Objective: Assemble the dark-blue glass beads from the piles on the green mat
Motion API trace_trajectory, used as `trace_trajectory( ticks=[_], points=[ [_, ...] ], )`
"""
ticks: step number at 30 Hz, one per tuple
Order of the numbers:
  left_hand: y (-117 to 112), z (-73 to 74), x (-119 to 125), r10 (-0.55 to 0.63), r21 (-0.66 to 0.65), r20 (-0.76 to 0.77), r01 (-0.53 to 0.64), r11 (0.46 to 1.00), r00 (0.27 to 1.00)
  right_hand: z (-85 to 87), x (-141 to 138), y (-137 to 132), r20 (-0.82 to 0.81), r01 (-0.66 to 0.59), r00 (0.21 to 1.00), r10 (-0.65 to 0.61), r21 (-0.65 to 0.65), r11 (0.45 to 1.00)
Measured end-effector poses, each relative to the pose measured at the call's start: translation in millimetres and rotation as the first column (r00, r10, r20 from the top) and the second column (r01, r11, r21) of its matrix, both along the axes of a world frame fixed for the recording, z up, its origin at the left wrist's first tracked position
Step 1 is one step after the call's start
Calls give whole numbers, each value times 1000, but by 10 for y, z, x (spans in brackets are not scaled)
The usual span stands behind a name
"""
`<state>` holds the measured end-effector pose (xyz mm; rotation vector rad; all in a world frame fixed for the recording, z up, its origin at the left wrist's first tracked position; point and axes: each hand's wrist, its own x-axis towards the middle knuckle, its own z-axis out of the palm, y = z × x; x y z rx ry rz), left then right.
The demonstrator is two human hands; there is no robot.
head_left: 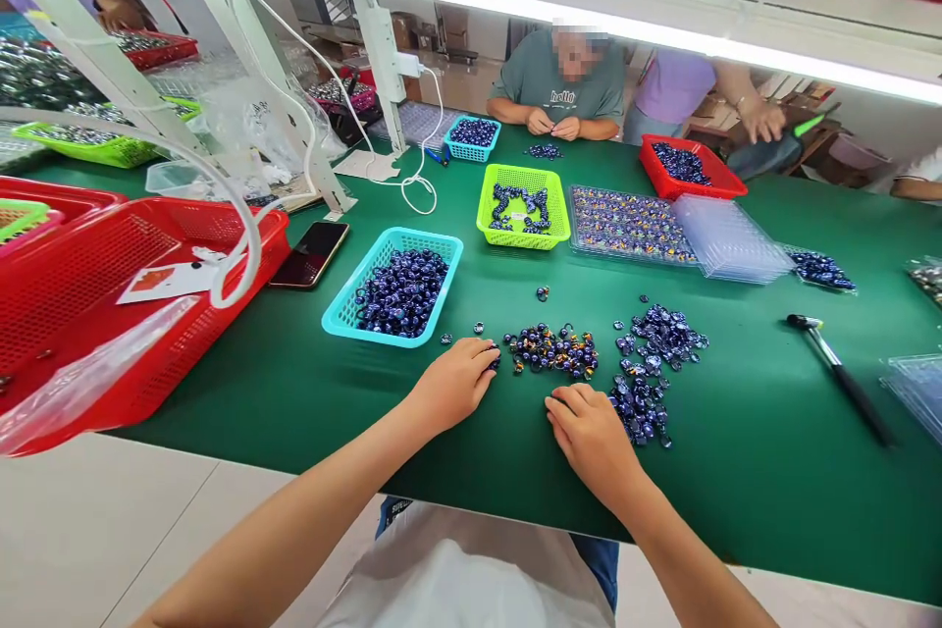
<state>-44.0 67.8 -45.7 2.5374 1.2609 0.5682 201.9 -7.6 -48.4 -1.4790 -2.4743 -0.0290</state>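
My left hand (454, 381) is closed at the left end of a small pile of shiny blue-and-gold pieces (559, 353). At its fingertips shows a dark blue bead-like piece (494, 357). My right hand (591, 427) rests low over the table just below that pile, fingers curled together; whatever is between them is hidden. Right beside it lies a heap of dark blue cap-like pieces (644, 407), with a second heap of caps (669, 334) farther back. A light-blue basket (342, 319) full of dark blue round pieces stands left of my left hand.
Behind are a lime-green basket (486, 206), a clear tray of pieces (625, 226) and stacked empty trays (728, 240). A black-handled hammer (843, 378) lies right. Left are a phone (313, 253) and large red basket (183, 353). A person (515, 69) works opposite.
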Motion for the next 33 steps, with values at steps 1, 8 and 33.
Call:
trace_trajectory(
  ticks=[1, 8, 33],
  points=[
    [-20, 10, -45, 6, -2, 1, -6, 1000, 1000, 4, 75, -6, 3, 19, 1000, -19, 4, 1000],
    [-22, 4, -55, 19, 49, 17, -19, 999, 1000, 296, 510, 210, -121, 151, 981, -152, -13, 988],
    [273, -279, 82, -68, 146, 18, 64, 987, 998, 139, -153, 1061, -62, -62, 997, 46, -278, 959]
  ],
)
